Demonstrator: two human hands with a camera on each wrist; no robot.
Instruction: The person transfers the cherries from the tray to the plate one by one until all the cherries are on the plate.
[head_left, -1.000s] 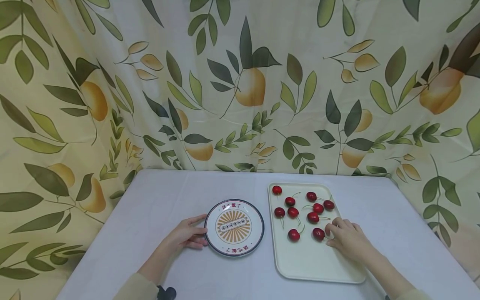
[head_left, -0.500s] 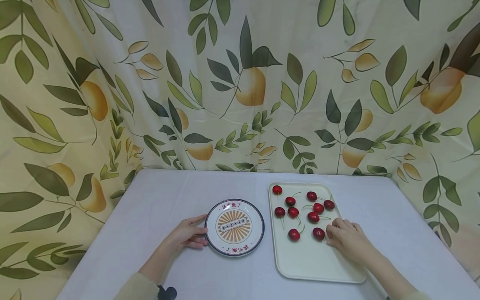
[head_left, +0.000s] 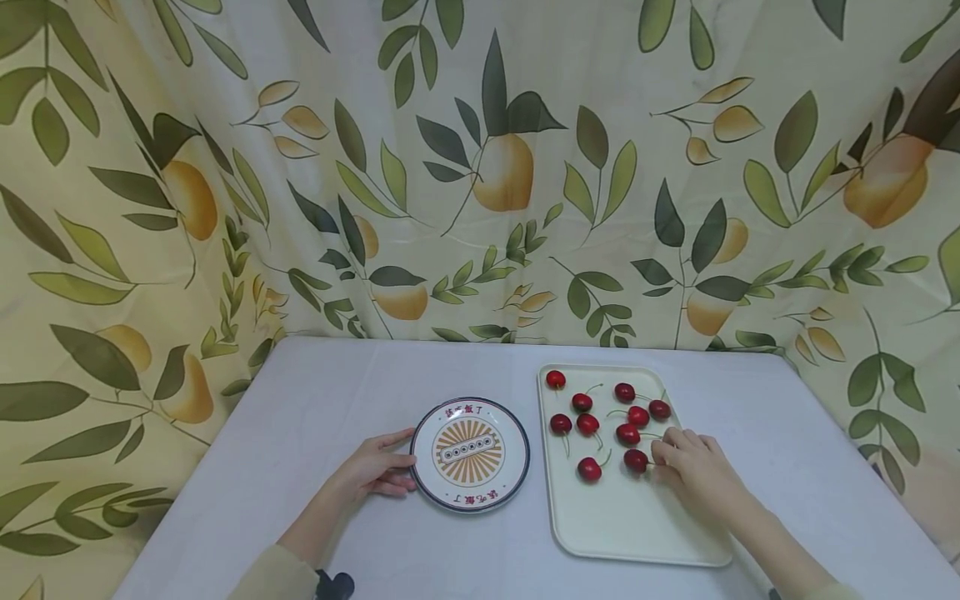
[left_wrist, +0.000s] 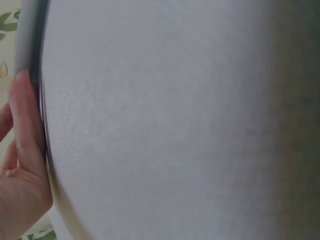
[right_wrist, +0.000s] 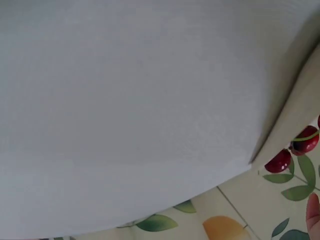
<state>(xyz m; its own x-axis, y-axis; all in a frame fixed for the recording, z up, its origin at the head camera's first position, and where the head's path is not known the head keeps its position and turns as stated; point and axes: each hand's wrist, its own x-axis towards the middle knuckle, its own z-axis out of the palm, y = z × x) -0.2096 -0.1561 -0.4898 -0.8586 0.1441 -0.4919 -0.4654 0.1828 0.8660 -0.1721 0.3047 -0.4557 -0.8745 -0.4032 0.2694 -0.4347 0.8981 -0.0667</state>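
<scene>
My left hand (head_left: pixel 373 467) rests beside a round white plate (head_left: pixel 513 454) with a dark rim, its fingertips at the plate's left edge. An orange sunburst and red characters decorate the plate. Over the right side of a cream tray (head_left: pixel 622 533), my right hand (head_left: pixel 697 471) pinches the stem of a dark red cherry (head_left: pixel 635 462). Several more cherries with stems lie spread over the tray's back half, among them a cherry (head_left: pixel 589 470) just to the left. In the left wrist view, fingers (left_wrist: pixel 26 120) lie along a dark edge. The right wrist view catches only a fingertip.
White cloth (head_left: pixel 337 375) covers the table, which meets a leaf-and-fruit patterned curtain (head_left: pixel 465 275) at the back. A narrow strip of cloth separates plate and tray. A dark rounded item (head_left: pixel 341 586) shows by the left sleeve.
The right hand has shifted slightly away from the body, and the cherry at its fingers has moved back a little with its stem now showing. The left hand and plate stay put.
</scene>
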